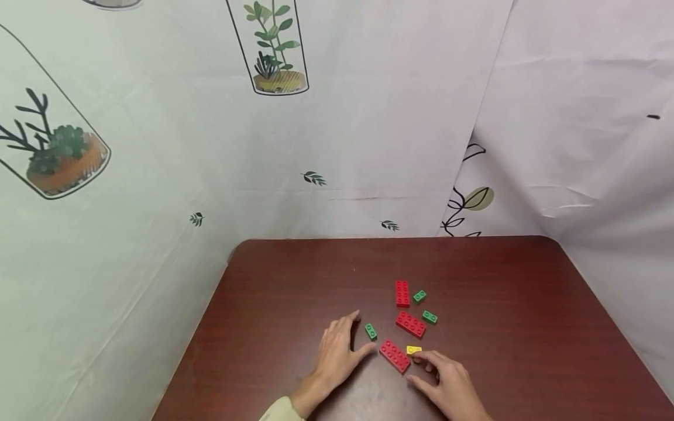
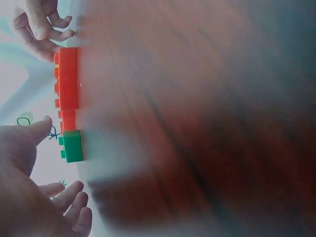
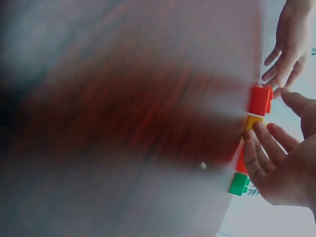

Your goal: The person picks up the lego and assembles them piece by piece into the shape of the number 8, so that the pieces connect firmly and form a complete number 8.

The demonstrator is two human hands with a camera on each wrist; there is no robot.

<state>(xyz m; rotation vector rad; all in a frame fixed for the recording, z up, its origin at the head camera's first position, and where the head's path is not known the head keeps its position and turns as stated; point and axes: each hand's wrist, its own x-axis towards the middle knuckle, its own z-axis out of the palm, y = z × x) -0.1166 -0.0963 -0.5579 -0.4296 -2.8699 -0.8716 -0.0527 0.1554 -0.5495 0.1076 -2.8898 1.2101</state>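
Observation:
My left hand rests at the table's left-centre, thumb and fingers spread apart, holding nothing. Between its thumb and fingertips, a little to the right, lies a small green brick. A red brick with two rows of studs lies between the two hands. Just right of it is a small yellow brick, at the fingertips of my right hand. Its thumb stands apart from the yellow brick, and the fingers are loosely bent. In the right wrist view, those fingers partly cover the yellow brick; whether they touch it I cannot tell.
Farther back lie two more red bricks, one slanted and one lengthwise. Two small green bricks are beside them on the right. The dark reddish-brown table meets pale, plant-printed cloth at its back.

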